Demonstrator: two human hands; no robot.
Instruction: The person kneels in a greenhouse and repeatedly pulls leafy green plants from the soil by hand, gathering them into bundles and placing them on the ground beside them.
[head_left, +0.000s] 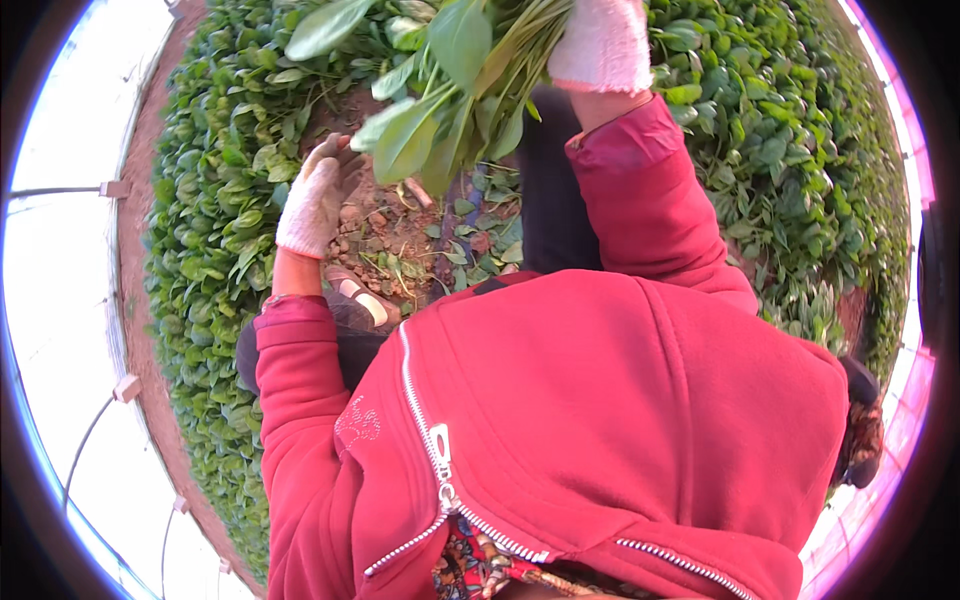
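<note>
My right hand (606, 46), in a pale knitted glove, is at the top edge of the view, its fingers partly cut off. It grips a bunch of leafy greens that look like spinach (461, 67) by the long stems, with the broad leaves hanging towards the left. My left hand (319, 196), gloved too with a soiled palm side, is raised beside the leaf tips. Nothing shows in its grasp, and its fingers are loosely bent. Bare soil (375, 232) with loose leaves lies below the bunch.
Dense rows of the leafy crop stand at the left (217, 195) and right (780, 97). A shoe (364, 296) rests on the soil near my left forearm. Dark plastic strip (448, 225) runs along the ground. White sheeting (60, 262) borders the left side.
</note>
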